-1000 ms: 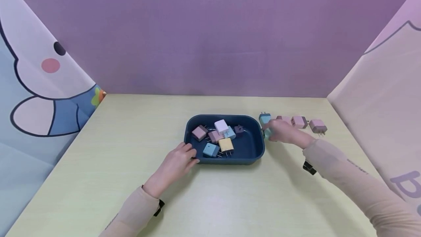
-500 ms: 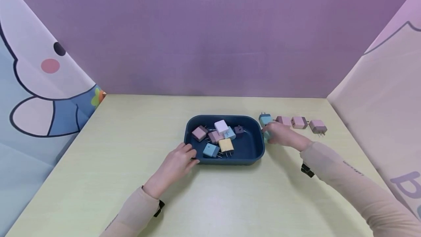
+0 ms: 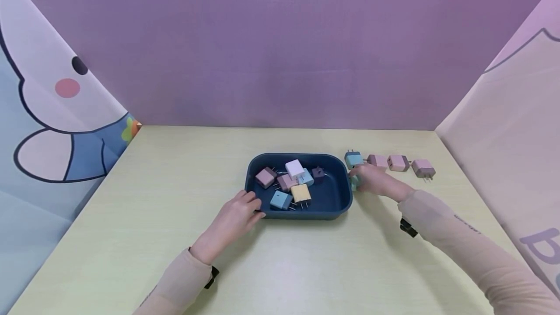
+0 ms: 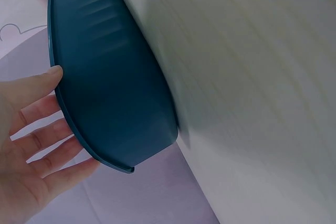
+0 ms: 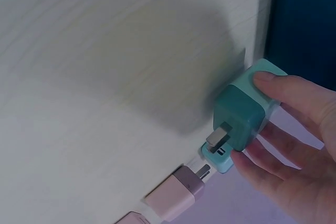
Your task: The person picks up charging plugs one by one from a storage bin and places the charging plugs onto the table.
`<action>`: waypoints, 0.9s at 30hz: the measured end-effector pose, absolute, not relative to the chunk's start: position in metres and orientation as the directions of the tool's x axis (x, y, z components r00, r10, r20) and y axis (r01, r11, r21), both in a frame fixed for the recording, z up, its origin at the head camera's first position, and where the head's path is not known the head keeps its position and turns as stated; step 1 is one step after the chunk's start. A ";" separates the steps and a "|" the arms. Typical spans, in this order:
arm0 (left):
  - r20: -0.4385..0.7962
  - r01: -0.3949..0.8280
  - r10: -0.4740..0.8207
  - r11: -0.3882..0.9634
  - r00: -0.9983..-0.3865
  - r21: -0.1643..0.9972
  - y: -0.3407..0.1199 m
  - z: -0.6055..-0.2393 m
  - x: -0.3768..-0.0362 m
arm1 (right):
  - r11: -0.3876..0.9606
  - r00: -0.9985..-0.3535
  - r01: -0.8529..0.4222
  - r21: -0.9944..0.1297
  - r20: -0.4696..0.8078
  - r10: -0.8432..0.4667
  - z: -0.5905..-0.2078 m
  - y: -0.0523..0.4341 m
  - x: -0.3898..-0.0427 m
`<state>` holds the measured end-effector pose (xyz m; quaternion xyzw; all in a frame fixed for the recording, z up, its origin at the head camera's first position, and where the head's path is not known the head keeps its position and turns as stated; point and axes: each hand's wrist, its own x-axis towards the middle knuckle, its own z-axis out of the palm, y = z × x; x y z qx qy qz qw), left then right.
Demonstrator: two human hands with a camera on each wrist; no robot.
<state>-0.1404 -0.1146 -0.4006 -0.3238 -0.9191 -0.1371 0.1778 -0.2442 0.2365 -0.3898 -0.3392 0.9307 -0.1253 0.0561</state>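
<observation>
A dark blue tray (image 3: 331,196) sits mid-table with several plug chargers inside: pink ones (image 3: 265,177), a white one (image 3: 294,168), a yellow one (image 3: 300,192), a blue one (image 3: 281,199). At its left front corner my left hand (image 3: 235,215) holds the rim, thumb outside, fingertips hidden behind the edge in the left wrist view. Beside the tray's right wall my right hand (image 3: 374,180) pinches a two-tone green charger (image 5: 247,98) between thumb and fingers, prongs showing. A teal charger (image 3: 353,159) lies just behind that hand.
To the right of the teal charger, pink chargers (image 3: 398,163) lie in a row on the pale table (image 3: 175,169). A purple backdrop (image 3: 280,62) rises at the table's far edge, with printed cloth panels on both sides.
My right hand has shifted very slightly, staying by the tray's right edge with the green charger. The left hand and the tray hold still.
</observation>
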 end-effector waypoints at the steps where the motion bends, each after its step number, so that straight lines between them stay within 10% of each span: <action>1: 0.417 0.645 0.547 0.752 -0.726 0.137 -0.115 -0.401 -0.141 | 0.738 -0.764 -0.617 -0.272 -0.017 -0.645 -0.390 0.237 -0.244; 27: 0.414 0.645 0.548 0.752 -0.727 0.137 -0.114 -0.400 -0.141 | 0.750 -0.773 -0.603 -0.273 -0.035 -0.634 -0.394 0.237 -0.243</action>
